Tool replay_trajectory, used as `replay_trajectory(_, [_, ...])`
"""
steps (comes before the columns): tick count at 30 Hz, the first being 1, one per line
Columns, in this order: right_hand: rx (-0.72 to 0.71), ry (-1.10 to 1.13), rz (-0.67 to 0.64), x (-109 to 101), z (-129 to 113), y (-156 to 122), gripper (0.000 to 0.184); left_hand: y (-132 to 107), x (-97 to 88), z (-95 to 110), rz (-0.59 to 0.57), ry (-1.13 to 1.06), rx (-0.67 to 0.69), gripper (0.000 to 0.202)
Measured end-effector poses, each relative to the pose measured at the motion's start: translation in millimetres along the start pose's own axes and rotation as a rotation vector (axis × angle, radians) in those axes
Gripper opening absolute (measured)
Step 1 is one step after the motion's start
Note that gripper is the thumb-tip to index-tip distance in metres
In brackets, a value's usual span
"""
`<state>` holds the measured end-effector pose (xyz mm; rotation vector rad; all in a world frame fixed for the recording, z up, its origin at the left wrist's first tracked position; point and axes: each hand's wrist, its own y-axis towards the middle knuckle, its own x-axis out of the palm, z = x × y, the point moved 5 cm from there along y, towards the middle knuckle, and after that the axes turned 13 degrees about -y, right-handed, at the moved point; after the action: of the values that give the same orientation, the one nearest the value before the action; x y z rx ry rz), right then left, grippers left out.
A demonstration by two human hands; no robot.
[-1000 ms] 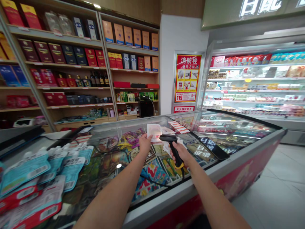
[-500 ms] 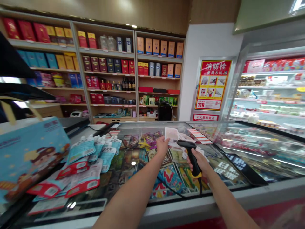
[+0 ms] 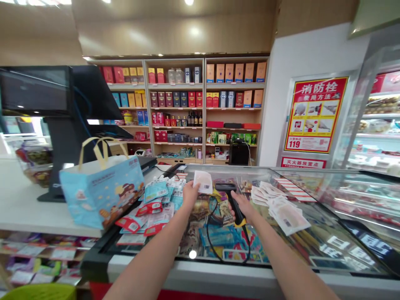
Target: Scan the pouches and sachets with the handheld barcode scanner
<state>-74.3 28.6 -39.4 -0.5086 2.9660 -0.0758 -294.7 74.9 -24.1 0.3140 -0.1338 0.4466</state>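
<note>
My left hand point(image 3: 189, 195) pinches a small white packet point(image 3: 203, 181) with a code printed on it, held up over the glass lid of a chest freezer point(image 3: 328, 246). My right hand point(image 3: 242, 205) grips the handle of a black barcode scanner point(image 3: 229, 193) with a yellow band, its head just right of the packet. The scanner's black cable point(image 3: 215, 246) loops over the glass toward me. Several white packets point(image 3: 281, 208) lie on the glass to the right of my right hand.
A pile of teal and red pouches point(image 3: 150, 208) lies left of my hands. A light blue gift bag point(image 3: 103, 191) with yellow handles stands on the white counter point(image 3: 28, 208) by a black till screen point(image 3: 37, 91). Shelves of boxes point(image 3: 200, 104) fill the back wall; an open chiller point(image 3: 378, 125) stands right.
The view has swung left, bringing the till screen, counter and gift bag into sight. Both hands have kept their hold, the packet and scanner still close together over the glass.
</note>
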Motion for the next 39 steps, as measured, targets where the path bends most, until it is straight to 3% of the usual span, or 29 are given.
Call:
replay_trajectory(5, [-0.039,0.052,-0.110,54.9,-12.4,19.4,0.036,1.5,-52.0,13.7,0.022,0.346,-0.076,0.019])
replay_trajectory(9, [-0.057,0.028,-0.140,81.6,-14.1,26.1,0.039,-6.6,-70.0,21.3,-0.007,0.831,0.019,0.031])
replay_trajectory(15, [-0.056,0.007,-0.172,90.2,-10.3,28.3,0.042,-22.8,-64.9,31.9,-0.072,1.289,0.214,0.041])
replay_trajectory(23, [-0.035,0.049,-0.118,69.2,-9.9,23.1,0.035,-22.6,-47.0,47.5,-0.231,1.468,0.142,0.033])
replay_trajectory(25, [-0.031,0.073,-0.095,57.7,-10.0,20.9,0.034,-24.7,-31.0,49.2,-0.247,1.422,0.178,0.031])
replay_trajectory(28, [-0.044,0.107,-0.030,29.5,-9.5,14.4,0.036,-33.9,7.1,38.1,-0.306,1.286,0.184,0.026])
replay_trajectory(35, [-0.115,0.186,0.230,-75.4,4.0,-27.4,0.040,-85.9,145.8,-10.2,-0.670,0.865,0.232,0.014])
replay_trajectory(39, [-0.146,0.216,0.357,-130.1,18.0,-54.9,0.039,-121.3,214.5,-21.5,-0.780,0.686,0.265,0.012])
